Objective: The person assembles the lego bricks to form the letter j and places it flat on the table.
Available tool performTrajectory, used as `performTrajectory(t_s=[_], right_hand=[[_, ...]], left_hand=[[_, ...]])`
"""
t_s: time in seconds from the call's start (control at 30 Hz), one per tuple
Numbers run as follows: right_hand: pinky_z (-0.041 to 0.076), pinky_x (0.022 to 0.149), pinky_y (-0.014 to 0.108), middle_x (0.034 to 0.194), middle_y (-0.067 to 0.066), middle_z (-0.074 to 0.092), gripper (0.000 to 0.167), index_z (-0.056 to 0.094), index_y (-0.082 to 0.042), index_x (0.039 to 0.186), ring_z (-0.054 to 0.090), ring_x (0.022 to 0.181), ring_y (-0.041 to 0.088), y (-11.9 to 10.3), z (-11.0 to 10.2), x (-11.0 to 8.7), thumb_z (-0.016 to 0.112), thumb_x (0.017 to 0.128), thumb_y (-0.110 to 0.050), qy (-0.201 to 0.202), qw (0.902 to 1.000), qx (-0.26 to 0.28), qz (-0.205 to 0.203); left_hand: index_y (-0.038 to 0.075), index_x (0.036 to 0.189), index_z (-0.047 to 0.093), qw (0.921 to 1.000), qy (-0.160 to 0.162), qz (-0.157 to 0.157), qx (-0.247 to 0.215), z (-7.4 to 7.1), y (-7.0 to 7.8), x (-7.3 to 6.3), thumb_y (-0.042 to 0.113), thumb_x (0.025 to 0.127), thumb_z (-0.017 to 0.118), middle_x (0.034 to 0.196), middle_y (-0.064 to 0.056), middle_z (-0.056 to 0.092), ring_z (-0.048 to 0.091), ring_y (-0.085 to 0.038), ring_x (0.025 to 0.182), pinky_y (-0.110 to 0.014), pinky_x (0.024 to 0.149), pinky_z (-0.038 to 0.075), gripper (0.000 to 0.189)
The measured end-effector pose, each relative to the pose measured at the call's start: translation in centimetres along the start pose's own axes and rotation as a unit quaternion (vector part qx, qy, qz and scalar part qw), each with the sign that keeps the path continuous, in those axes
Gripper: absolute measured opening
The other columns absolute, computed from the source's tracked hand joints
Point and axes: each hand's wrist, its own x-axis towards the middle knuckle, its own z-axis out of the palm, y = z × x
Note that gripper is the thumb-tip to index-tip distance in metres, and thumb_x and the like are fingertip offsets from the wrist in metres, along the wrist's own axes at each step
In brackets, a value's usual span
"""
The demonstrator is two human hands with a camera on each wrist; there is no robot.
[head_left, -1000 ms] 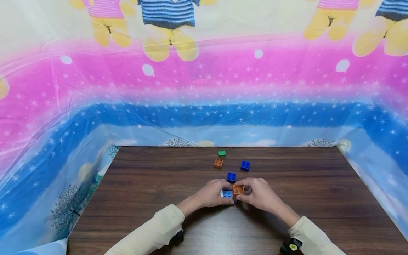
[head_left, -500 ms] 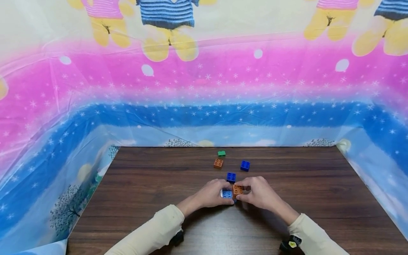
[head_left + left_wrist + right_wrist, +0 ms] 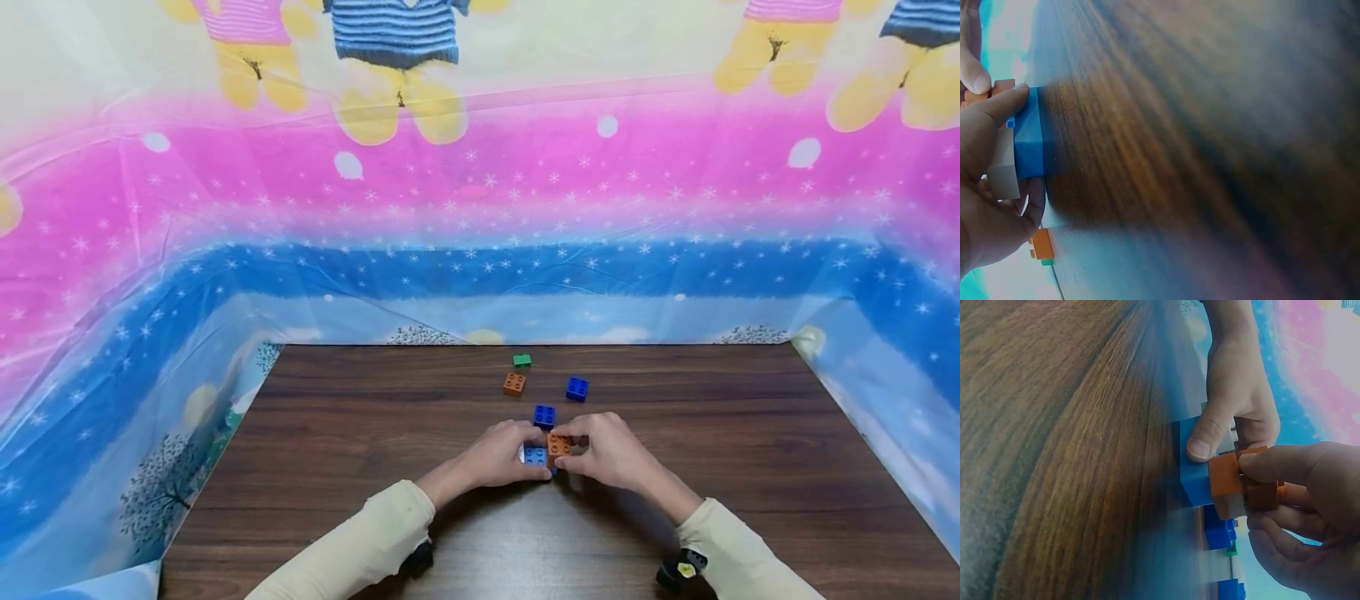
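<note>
A long blue brick lies on the wooden table, gripped by the left hand between thumb and fingers. On its left part sits a greyish-white brick; light blue studs show between the bricks on top. An orange brick sits on the right end of the blue one. Over that, the right hand pinches a second orange brick between thumb and fingers, close against the lower one. The left thumb overlaps the blue brick's near side in the right wrist view.
Just beyond the hands stands a dark blue brick. Farther back are another dark blue brick, an orange brick and a green brick. A printed cloth surrounds the back and sides of the table.
My right hand and wrist have shifted very slightly away from the body, still pinching the orange brick. The left hand and the loose bricks stay in place.
</note>
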Motion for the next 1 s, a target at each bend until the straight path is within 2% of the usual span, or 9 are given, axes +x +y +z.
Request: performTrajectory(t_s=[0.3, 0.5, 0.67, 0.8, 1.0], right_hand=[[0.050, 0.064, 0.023, 0.103, 0.003, 0.077, 0.036, 0.078, -0.009, 0.116, 0.067, 0.081, 0.009, -0.20, -0.01, 0.01, 0.086, 0.084, -0.022, -0.001, 0.9998, -0.012, 0.013], [0.049, 0.064, 0.023, 0.101, 0.001, 0.077, 0.036, 0.079, -0.010, 0.113, 0.065, 0.080, 0.006, -0.42, 0.13, 0.01, 0.088, 0.081, -0.024, 0.011, 0.9985, -0.054, 0.008], [0.048, 0.064, 0.023, 0.105, 0.003, 0.077, 0.036, 0.080, -0.012, 0.113, 0.064, 0.079, 0.007, -0.45, 0.13, 0.08, 0.088, 0.081, -0.028, 0.010, 0.9959, -0.090, -0.006], [0.047, 0.061, 0.024, 0.104, 0.003, 0.078, 0.037, 0.080, -0.014, 0.112, 0.062, 0.075, 0.006, -0.48, 0.00, 0.13, 0.089, 0.080, -0.030, 0.005, 0.9950, -0.099, -0.007], [0.049, 0.062, 0.023, 0.099, 0.000, 0.077, 0.037, 0.080, -0.013, 0.111, 0.064, 0.077, 0.005, -0.24, 0.12, 0.29, 0.089, 0.080, -0.030, 0.006, 0.9943, -0.106, -0.011]], left_hand=[[0.016, 0.119, 0.072, 0.9999, -0.003, -0.003, -0.009, -0.18, -0.04, -0.02, 0.039, 0.090, 0.079, 0.103, 0.008, 0.066, 0.056, -0.004, 0.085, -0.022, 0.075, 0.046, 0.038], [0.015, 0.121, 0.072, 1.0000, -0.006, -0.004, -0.005, -0.30, 0.12, -0.06, 0.039, 0.090, 0.079, 0.106, 0.007, 0.067, 0.057, -0.004, 0.089, -0.023, 0.079, 0.048, 0.040], [0.015, 0.118, 0.072, 0.9999, -0.003, -0.004, -0.010, -0.26, 0.12, 0.04, 0.038, 0.089, 0.080, 0.102, 0.007, 0.066, 0.055, -0.004, 0.084, -0.022, 0.074, 0.046, 0.038], [0.014, 0.119, 0.072, 0.9999, -0.004, -0.003, -0.010, -0.15, 0.14, 0.04, 0.039, 0.090, 0.080, 0.102, 0.007, 0.066, 0.055, -0.003, 0.084, -0.022, 0.074, 0.046, 0.039], [0.015, 0.119, 0.072, 1.0000, -0.004, -0.003, -0.005, -0.05, -0.07, 0.14, 0.039, 0.089, 0.080, 0.103, 0.007, 0.066, 0.056, -0.003, 0.085, -0.023, 0.076, 0.046, 0.039]])
